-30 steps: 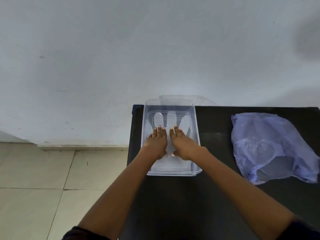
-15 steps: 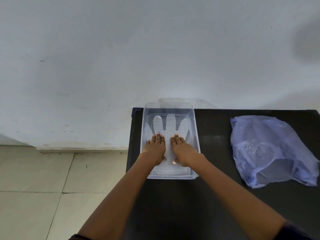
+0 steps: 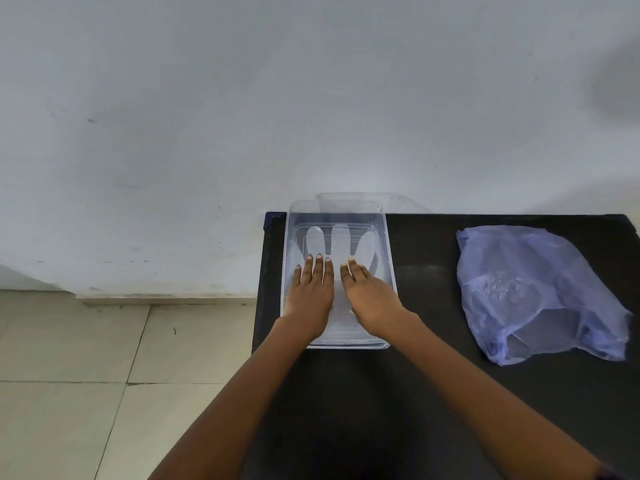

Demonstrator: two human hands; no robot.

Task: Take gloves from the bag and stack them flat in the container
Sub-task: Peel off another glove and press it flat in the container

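Arms: both bare forearms reach forward from the bottom edge over the dark worktop (image 3: 450, 393).
Left hand: left hand (image 3: 311, 292) lies flat, palm down, fingers straight and close together, pressing on the glove; it grips nothing.
Right hand: right hand (image 3: 372, 296) lies flat beside it, palm down, fingers stretched forward, also resting on the glove with nothing gripped.
Glove: clear glove (image 3: 341, 240) lies spread flat on the floor of the container, its fingers pointing toward the wall, its lower part under both hands.
Container: clear container (image 3: 389, 258) stands at the worktop's left far corner.
Bag: bluish bag (image 3: 533, 292) lies crumpled on the worktop, well right of the container, mouth toward the near side.
Lid: a clear lid (image 3: 391, 200) leans against the wall (image 3: 311, 98) behind the container.
Floor: pale tiled floor (image 3: 69, 375) lies to the left.
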